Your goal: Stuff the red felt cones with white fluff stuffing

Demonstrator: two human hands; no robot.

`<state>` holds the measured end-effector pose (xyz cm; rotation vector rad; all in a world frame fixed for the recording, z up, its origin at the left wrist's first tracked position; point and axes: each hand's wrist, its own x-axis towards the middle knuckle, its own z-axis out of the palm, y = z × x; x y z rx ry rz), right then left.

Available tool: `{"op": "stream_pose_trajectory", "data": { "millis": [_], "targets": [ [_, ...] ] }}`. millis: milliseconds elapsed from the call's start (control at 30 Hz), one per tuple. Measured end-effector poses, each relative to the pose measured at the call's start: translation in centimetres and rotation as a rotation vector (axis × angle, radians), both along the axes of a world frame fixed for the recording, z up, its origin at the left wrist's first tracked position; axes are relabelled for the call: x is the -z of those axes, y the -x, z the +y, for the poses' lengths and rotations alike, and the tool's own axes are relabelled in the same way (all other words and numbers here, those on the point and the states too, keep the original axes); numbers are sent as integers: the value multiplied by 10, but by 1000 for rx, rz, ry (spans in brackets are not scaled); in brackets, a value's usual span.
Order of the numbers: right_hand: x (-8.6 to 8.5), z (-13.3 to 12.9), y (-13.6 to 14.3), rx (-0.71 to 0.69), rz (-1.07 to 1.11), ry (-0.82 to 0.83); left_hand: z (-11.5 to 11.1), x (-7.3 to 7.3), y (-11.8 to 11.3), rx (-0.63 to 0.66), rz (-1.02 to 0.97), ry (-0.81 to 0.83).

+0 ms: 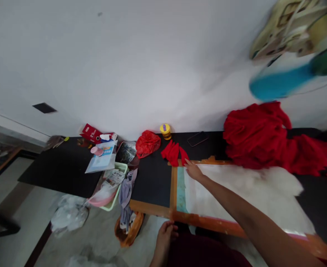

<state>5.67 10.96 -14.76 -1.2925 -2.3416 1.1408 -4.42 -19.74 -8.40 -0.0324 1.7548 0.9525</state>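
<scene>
Looks like a makeshift cloth workroom, with red fabric [255, 135] heaped on a taped black table [152, 185].

a dark maroon garment [205, 251] is worn, with the left hand [165, 234], right hand [193, 171] and right forearm [235, 207] bare.

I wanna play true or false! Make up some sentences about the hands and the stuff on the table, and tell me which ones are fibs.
1. The right hand has its fingers at the small red cloth. True.
2. The yellow jar is on the floor. False: it stands on the black table, near the wall.
3. The red plastic bag is just left of the jar. True.
4. The left hand is touching the big red cloth. False: it is by the table's near edge, well away from that cloth.
5. The right arm crosses over white material. True.
</scene>
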Motion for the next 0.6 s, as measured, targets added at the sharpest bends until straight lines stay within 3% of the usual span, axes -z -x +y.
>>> {"op": "stream_pose_trajectory", "data": {
  "millis": [100, 200, 300, 433, 500, 600],
  "targets": [
    [1, 12, 9, 88, 61, -5, 0, 2, 14, 15, -41, -42],
    [-13, 4, 1, 210, 110, -6, 20, -2, 24, 25, -13, -123],
    [-38, -27, -11, 325, 215, 49, 62, -20, 29, 29, 69, -349],
    [-76, -78, -12, 449, 548, 246, 127, -54, 27, 116, 174, -567],
    [-91, -96, -10, 449, 597, 277, 149, -65, 26, 237, 232, -618],
    [-108, -115, -12, 417, 561, 222, 161, -70, 29, 466, 285, -628]
  ]
}}
